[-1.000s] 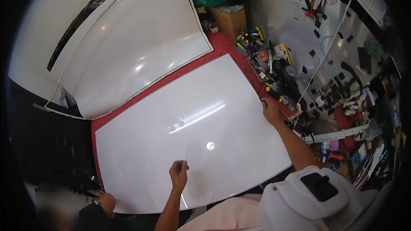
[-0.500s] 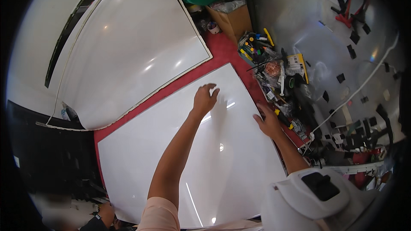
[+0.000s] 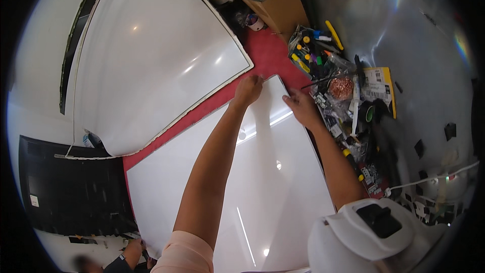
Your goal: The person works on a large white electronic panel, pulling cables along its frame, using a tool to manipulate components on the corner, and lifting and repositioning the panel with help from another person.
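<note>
A large glossy white sheet (image 3: 262, 187) lies on a red surface, slanting away from me. At the far edge, close to its far corner, my left hand (image 3: 249, 90) has its fingers closed at the rim; the fingertips are partly hidden. My right hand (image 3: 302, 105) is at the right edge by the same corner, thumb over the top and the other fingers outside the edge. At the lower left, another person's hand (image 3: 133, 252) is by the sheet's near left corner.
Beyond the red strip (image 3: 270, 53) lies a second white panel (image 3: 161, 55). On the right are a pile of markers (image 3: 310, 53), copper wire (image 3: 341, 87), a labelled packet (image 3: 379, 88) and a white cable (image 3: 429, 179). A cardboard box (image 3: 278, 7) stands behind; a black panel (image 3: 76, 187) is left.
My left hand has moved from above the sheet to its far edge. My right hand has slid forward along the right edge toward the far corner. The view has shifted slightly.
</note>
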Available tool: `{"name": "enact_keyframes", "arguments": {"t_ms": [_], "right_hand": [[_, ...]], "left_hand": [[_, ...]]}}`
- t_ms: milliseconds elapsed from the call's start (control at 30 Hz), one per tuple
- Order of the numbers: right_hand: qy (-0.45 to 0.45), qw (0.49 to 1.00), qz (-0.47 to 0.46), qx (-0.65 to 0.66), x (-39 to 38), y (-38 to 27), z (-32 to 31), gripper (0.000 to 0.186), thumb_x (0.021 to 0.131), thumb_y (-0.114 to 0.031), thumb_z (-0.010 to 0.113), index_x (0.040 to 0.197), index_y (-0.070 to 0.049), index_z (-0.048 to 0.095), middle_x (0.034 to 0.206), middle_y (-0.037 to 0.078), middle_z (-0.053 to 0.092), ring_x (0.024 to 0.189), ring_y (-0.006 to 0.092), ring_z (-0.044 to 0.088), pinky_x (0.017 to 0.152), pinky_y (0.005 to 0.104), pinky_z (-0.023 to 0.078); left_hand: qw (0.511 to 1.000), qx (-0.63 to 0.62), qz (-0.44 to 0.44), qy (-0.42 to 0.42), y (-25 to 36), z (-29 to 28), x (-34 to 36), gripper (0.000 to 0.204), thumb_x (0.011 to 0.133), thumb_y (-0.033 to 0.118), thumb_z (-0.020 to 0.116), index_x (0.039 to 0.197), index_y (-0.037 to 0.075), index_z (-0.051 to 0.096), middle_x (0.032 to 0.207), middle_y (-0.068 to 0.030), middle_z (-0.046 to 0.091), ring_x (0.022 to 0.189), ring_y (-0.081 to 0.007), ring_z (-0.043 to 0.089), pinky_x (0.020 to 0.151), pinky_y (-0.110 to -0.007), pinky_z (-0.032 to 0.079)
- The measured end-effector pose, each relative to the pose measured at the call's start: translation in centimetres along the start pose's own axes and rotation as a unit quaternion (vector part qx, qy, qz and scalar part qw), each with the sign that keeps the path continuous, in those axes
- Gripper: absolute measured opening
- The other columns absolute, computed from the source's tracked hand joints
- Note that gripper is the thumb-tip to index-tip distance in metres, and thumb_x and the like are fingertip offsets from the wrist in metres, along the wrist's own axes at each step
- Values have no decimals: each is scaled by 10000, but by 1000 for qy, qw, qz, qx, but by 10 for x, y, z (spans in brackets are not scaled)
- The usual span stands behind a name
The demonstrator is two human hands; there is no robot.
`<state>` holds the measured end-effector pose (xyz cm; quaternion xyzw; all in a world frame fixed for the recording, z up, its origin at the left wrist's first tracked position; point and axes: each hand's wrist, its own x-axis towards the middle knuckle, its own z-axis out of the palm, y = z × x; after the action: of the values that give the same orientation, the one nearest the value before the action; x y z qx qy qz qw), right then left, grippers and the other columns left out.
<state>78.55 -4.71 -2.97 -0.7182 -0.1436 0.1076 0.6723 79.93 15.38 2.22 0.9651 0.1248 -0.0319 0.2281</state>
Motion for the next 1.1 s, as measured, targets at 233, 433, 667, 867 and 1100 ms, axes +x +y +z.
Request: {"name": "enact_keyframes", "arguments": {"t_ms": [233,433,667,867,1100], "right_hand": [[-53,990,33,130,3,17,-1,329,870,-145,613,1113,70,555,853,89,647,749,105,590,680,248,471],[-85,941,45,325,0,6,-2,270,883,-38,541,1140,40,566,973,75,644,871,94,593,774,231,466],[-81,937,48,335,-5,3,-4,263,886,-48,536,1132,33,585,980,62,647,878,94,591,792,226,459],[-80,933,55,345,-5,7,-4,275,881,-46,550,1142,33,582,974,69,653,872,95,596,793,227,464],[-86,925,67,363,-5,7,-4,284,876,-34,550,1149,40,575,984,82,654,876,106,607,795,231,473]], "left_hand": [[981,-165,-22,-99,-5,-5,22,450,887,400,574,830,-39,655,745,-116,633,722,-197,591,685,-351,464],[980,-140,-39,-133,7,-40,23,432,833,382,652,817,-50,663,743,-127,622,723,-196,580,707,-351,466],[986,-116,-23,-115,8,-37,19,412,853,372,640,746,-25,633,654,-59,568,637,-142,512,628,-326,443],[976,-179,-19,-125,17,-36,13,426,834,407,662,778,-15,639,680,-58,589,640,-141,527,610,-312,440],[982,-109,12,-156,24,-34,16,512,735,457,747,811,-38,643,716,-102,613,691,-178,575,645,-325,447]]}}
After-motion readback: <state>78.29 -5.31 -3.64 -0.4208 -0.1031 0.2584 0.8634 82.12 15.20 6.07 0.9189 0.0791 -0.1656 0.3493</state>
